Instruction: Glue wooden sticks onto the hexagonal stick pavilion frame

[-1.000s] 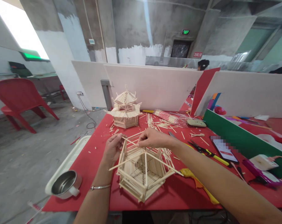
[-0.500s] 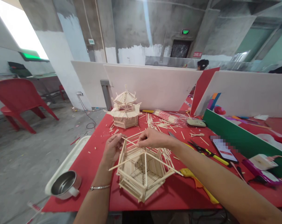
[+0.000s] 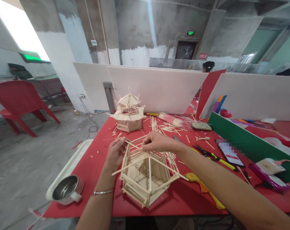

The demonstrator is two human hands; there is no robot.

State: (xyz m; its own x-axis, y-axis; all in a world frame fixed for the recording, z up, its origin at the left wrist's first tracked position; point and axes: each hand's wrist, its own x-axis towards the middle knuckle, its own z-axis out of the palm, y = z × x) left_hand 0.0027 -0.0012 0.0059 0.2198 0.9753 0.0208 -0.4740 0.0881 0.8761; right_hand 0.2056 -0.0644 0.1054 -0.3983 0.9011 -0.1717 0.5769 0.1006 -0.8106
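A hexagonal frame of stacked wooden sticks (image 3: 135, 188) stands before me on the red tabletop, with several sticks sloping up to its middle. A thin wooden stick (image 3: 133, 145) slants across its far left corner. My left hand (image 3: 117, 149) pinches the outer end of this stick at that corner. With fingers closed, my right hand (image 3: 151, 142) grips the stick's inner end near the centre, above the frame. Behind the frame stands a small stick pagoda (image 3: 129, 113) with tiered roofs.
Loose sticks (image 3: 167, 127) and a bagged bundle (image 3: 171, 119) lie at the back. Pliers (image 3: 214, 156), a yellow glue gun (image 3: 204, 190) and a phone (image 3: 230, 153) are on the right. A metal cup (image 3: 67, 190) and white tray (image 3: 73, 163) sit left. A green board (image 3: 245, 143) borders the right side.
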